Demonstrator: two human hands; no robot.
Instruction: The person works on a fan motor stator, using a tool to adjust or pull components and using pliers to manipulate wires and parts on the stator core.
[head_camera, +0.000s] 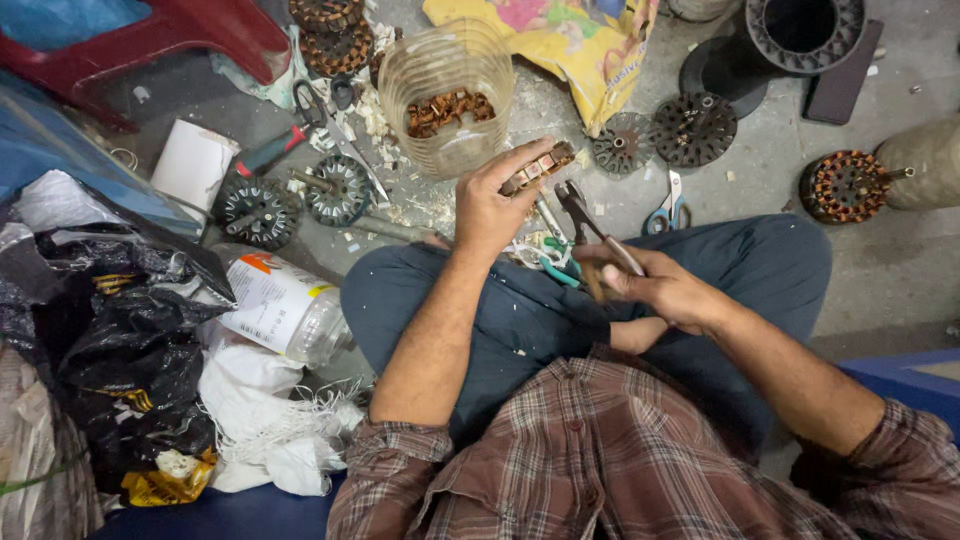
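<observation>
A person sits cross-legged on a concrete floor, seen from above, in dark trousers and a brown plaid shirt.

The left hand, just above the picture's centre, is raised over the left knee. Its fingers are curled and pressed together around a small copper-wound coil piece, thumb below and fingertips on top. The piece is oblong; its long axis runs from about 8 o'clock up to 2 o'clock, with the free end pointing toward 2 o'clock, out past the fingertips.

The right hand, at about 4 o'clock from the left hand, is closed in a fist around the handles of a pair of pliers. The pliers lie along a line from 4 o'clock to 10 o'clock, nose pointing toward 10 o'clock, the tip just beside and below the coil piece. Whether the tip touches the piece cannot be told.

At 12 o'clock from the left hand stands a clear plastic jar holding copper scraps. At 9 o'clock from it lie two round motor stators and a red-handled tool. At 2 o'clock from the coil piece are two more dark stator discs, with blue-handled scissors just below them. A copper-wound stator lies at the far right. At the left are black plastic bags and a clear plastic bottle on its side.
</observation>
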